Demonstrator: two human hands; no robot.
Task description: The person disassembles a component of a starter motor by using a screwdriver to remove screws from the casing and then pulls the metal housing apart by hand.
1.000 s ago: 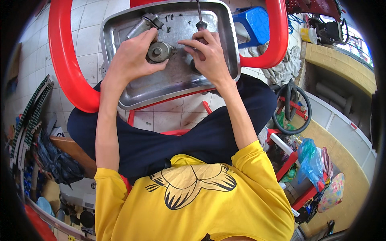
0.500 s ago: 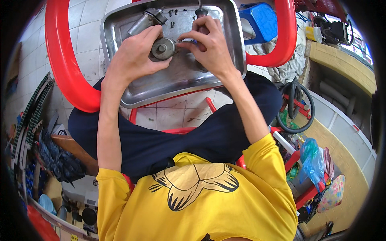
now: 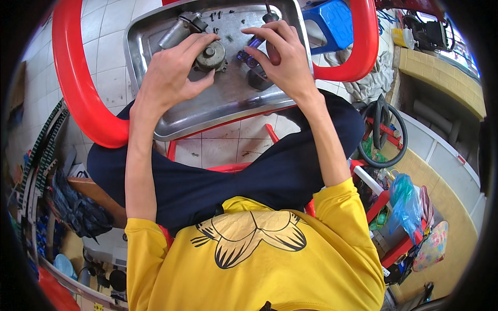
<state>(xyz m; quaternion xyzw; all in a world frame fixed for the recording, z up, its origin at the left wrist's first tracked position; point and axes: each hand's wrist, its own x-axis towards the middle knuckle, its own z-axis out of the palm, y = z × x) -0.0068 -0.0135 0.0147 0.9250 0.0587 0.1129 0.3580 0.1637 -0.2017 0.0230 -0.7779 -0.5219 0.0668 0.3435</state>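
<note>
A shallow metal tray (image 3: 176, 124) spans the space in front of my knees. In it sits a round grey metal part (image 3: 210, 56) with a raised centre. My left hand (image 3: 174, 72) curves beside it, thumb and forefinger apart, one on either side. My right hand (image 3: 288, 62) has its rear fingers around a screwdriver (image 3: 273, 53) with a dark red and black handle, shaft pointing away; its thumb and forefinger are spread with nothing between them. Beneath them show a small purple part (image 3: 251, 53) and a dark cup-shaped piece (image 3: 258, 79), partly hidden by the hand.
Behind my left hand lies a cylindrical metal housing (image 3: 179, 32), with several small screws (image 3: 213, 16) near it. Red chair arms (image 3: 85, 98) flank the tray. A blue plastic stool (image 3: 329, 23) stands beyond the right side, and a black hose (image 3: 381, 166) loops by my right knee.
The round metal part now rests lower in the tray, my left fingers having spread from it. My right hand has moved right with the screwdriver, thumb and forefinger parting and uncovering the purple part.
</note>
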